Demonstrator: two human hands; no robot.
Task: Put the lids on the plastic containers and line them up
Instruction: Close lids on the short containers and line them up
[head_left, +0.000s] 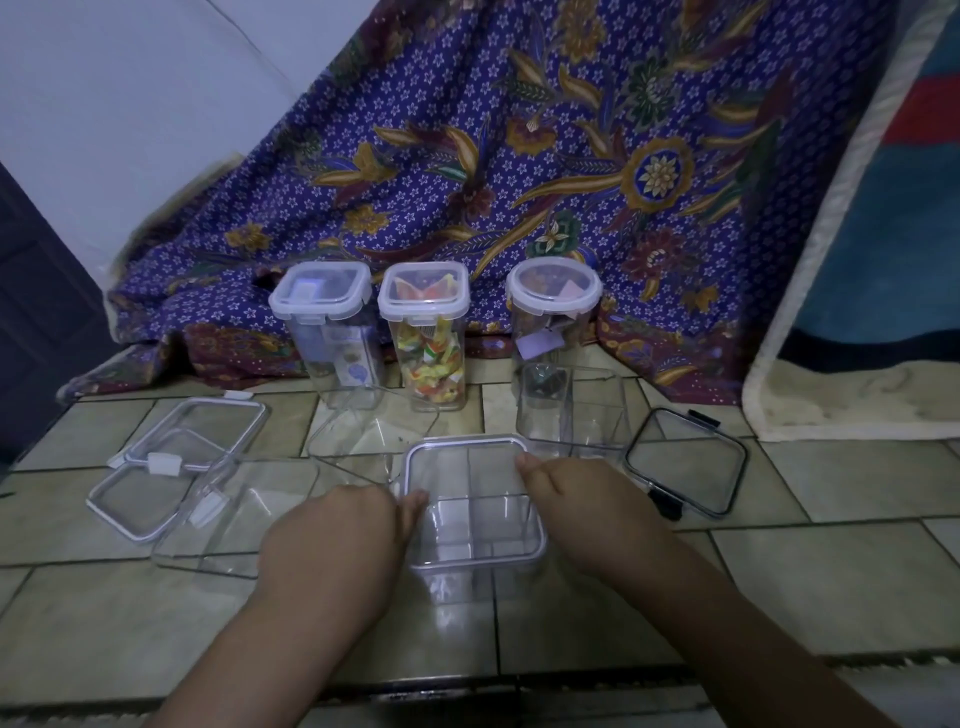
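A clear square container with a white-rimmed lid (470, 501) on top stands on the tiled floor in front of me. My left hand (343, 530) grips its left side, thumb on the lid's edge. My right hand (576, 499) grips the right side, thumb at the lid's far right corner. Two white-rimmed lids (192, 431) (137, 501) lie at the left. A black-rimmed lid (685, 462) lies at the right. Open clear containers sit at the left (234, 519), middle (358, 436) and right (571, 410).
Three tall lidded jars stand in a row at the back: one with small items (327, 332), one with colourful sweets (428, 338), one round (550, 312). Behind them hangs a purple batik cloth (519, 156). A mattress edge (831, 260) is at the right.
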